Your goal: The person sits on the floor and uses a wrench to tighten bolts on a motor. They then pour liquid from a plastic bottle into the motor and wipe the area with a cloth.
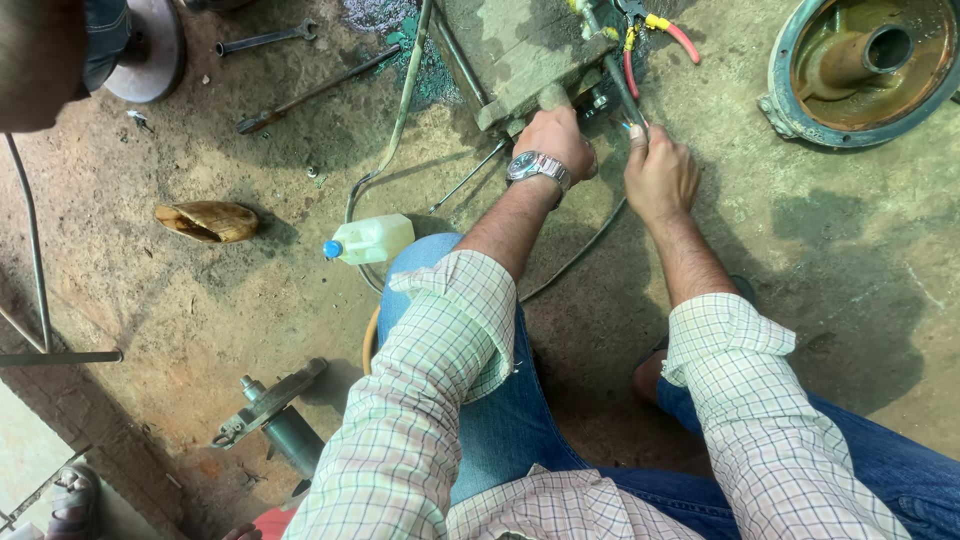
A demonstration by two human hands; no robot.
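I squat on a dirt floor with both arms stretched forward. My left hand [556, 135], with a metal wristwatch [537, 166] on its wrist, rests curled against the underside of a grey metal block [520, 55]. My right hand [657, 172] is closed around a thin dark cable or rod [615, 80] that runs up to the block. Red and yellow wires [672, 32] sit at the block's top right. What the left fingers grip is hidden.
A small plastic bottle with a blue cap [368, 240] lies by my knee. Wrenches [265, 40] lie at the top left, a tan shoe [207, 221] at left, a rusty round housing [865, 65] top right, a metal clamp part [275, 415] at bottom left.
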